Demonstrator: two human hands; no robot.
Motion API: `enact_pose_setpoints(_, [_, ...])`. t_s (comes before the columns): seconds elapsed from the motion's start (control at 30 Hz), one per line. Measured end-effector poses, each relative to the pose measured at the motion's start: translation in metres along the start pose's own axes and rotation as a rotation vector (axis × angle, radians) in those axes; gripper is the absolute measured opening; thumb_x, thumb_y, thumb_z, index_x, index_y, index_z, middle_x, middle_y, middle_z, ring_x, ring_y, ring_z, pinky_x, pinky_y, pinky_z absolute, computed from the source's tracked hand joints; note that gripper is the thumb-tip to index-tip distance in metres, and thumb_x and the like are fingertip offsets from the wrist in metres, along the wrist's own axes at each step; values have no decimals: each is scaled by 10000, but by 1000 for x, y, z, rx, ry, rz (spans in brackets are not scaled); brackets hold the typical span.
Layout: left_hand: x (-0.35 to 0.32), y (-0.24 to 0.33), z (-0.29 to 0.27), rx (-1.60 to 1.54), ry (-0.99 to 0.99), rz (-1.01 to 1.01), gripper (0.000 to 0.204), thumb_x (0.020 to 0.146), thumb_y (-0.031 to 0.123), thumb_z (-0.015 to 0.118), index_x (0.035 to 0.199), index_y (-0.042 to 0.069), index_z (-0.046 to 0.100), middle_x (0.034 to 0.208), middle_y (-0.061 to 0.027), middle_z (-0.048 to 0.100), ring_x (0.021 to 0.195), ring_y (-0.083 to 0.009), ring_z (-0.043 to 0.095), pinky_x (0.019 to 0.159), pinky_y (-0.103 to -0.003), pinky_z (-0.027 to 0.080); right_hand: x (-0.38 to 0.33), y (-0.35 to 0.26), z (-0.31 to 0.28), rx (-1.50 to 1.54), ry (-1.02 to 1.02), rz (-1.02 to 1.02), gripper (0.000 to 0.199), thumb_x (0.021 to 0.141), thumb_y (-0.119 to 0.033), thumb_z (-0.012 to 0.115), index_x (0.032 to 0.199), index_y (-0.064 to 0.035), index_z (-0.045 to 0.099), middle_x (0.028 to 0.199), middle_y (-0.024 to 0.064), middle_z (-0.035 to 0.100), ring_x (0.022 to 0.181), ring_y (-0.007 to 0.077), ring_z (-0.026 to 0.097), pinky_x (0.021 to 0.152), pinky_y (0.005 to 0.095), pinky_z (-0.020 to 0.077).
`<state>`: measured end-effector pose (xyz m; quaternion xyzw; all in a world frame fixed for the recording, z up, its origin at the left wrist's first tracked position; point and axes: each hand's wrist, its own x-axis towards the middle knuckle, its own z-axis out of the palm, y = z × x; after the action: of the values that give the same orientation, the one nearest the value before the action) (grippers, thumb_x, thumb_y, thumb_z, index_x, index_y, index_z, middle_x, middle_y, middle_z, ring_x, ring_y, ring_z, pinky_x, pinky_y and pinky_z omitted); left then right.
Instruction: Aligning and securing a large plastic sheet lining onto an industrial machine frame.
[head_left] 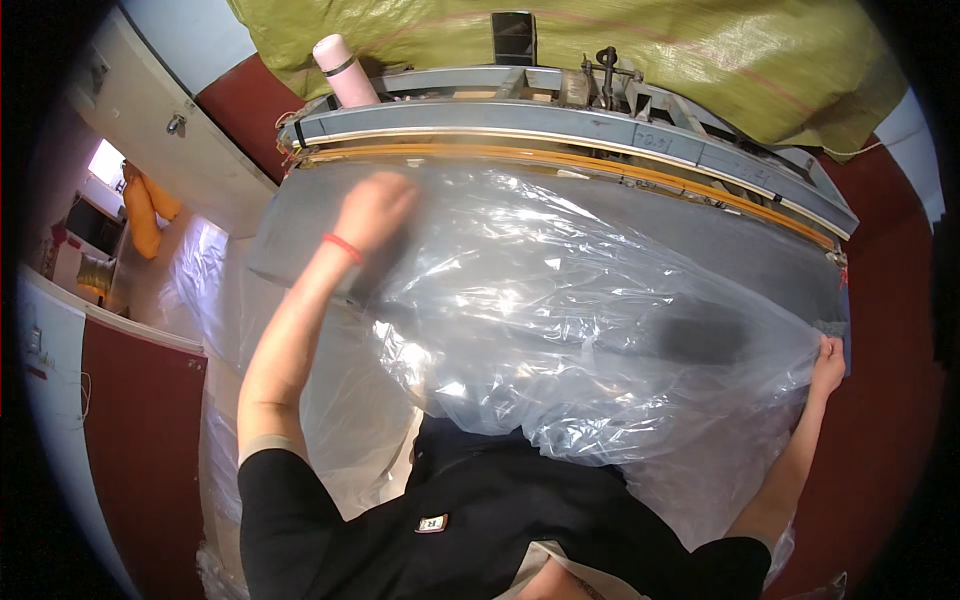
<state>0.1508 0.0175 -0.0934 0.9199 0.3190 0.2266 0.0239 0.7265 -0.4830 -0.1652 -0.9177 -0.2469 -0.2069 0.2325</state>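
Note:
A large sheet of transparent plastic film (520, 310), wrinkled and shiny, spreads over a dark grey work surface (300, 215) and hangs down at the near side against my body. At the far right, my right hand (828, 365) pinches a corner of the film, pulling its edge into a taut slanting line. My left hand (378, 212), with a red band on the wrist, is over the left part of the surface, beside the film's left edge. Motion smears its fingers, so whether they hold film is not visible.
Behind the surface runs a long grey metal beam (440, 122) with orange strips (480, 152) along it. A pink bottle (345, 72) and a dark phone-like slab (514, 40) stand at the back, before a yellow-green woven sheet (640, 50). An open door (165, 110) is at left.

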Motion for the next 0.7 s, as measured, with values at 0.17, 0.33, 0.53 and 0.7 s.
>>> enact_pose_setpoints(0.17, [4,8,42,-98,-36,-167,176,737,179,621,830,32,595,774,-107,592,729,-252,570,639,-329,444,3,6,8,2,20,-33,282,850,-333,494,790,-58,504,700,155,552,601,327,506,547,392,391])
enact_pose_setpoints(0.33, [8,14,49,-184,-104,-297,176,703,161,672,738,32,557,654,-67,561,603,-158,526,575,-284,420,2,5,7,35,18,-27,280,849,-334,497,798,-60,506,700,160,551,607,330,509,549,393,394])
enact_pose_setpoints(0.53, [27,13,49,-399,92,-252,137,762,87,617,719,11,511,609,-19,521,578,-68,449,545,-231,390,1,7,5,26,14,-12,277,852,-331,492,805,-59,511,708,166,551,610,335,502,553,390,397])
enact_pose_setpoints(0.7, [50,37,63,-454,187,-148,121,775,86,597,740,11,509,615,-37,528,592,-79,465,545,-231,396,-2,8,2,74,10,14,263,849,-310,506,807,-50,509,701,173,529,595,309,482,567,373,398])
